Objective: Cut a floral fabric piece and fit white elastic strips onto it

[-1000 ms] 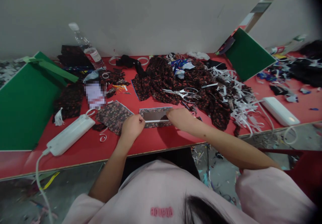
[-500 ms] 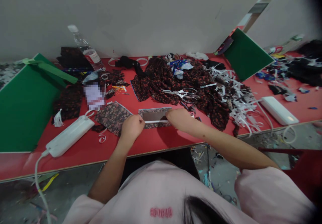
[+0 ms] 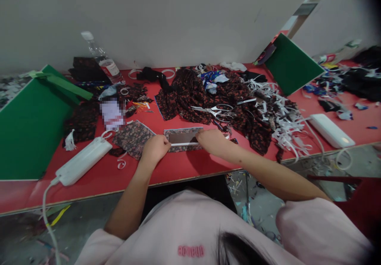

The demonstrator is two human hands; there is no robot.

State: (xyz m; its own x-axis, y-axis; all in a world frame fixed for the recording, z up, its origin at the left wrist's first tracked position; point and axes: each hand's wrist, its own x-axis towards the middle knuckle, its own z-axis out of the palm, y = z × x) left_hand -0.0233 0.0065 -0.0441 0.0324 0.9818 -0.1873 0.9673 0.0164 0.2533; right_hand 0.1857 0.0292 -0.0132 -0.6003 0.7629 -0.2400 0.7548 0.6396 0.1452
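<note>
A floral fabric piece lies flat on the table, and a brown rectangular panel rests over it. Along the panel's lower edge runs a narrow white strip. My left hand, fingers pinched, is at the strip's left end. At the right end my right hand is closed over the panel's corner; its fingertips are mostly hidden. Left of these lies another floral piece, partly behind my left hand. Scissors rest on a heap of dark floral fabric beyond my right hand.
White strip scraps pile up at the right. White power boxes with cords stand left and right. Green panels flank the red table, left and right. A plastic bottle stands at the back left.
My left hand has shifted very slightly left. The fabric, strip and right hand look almost unchanged.
</note>
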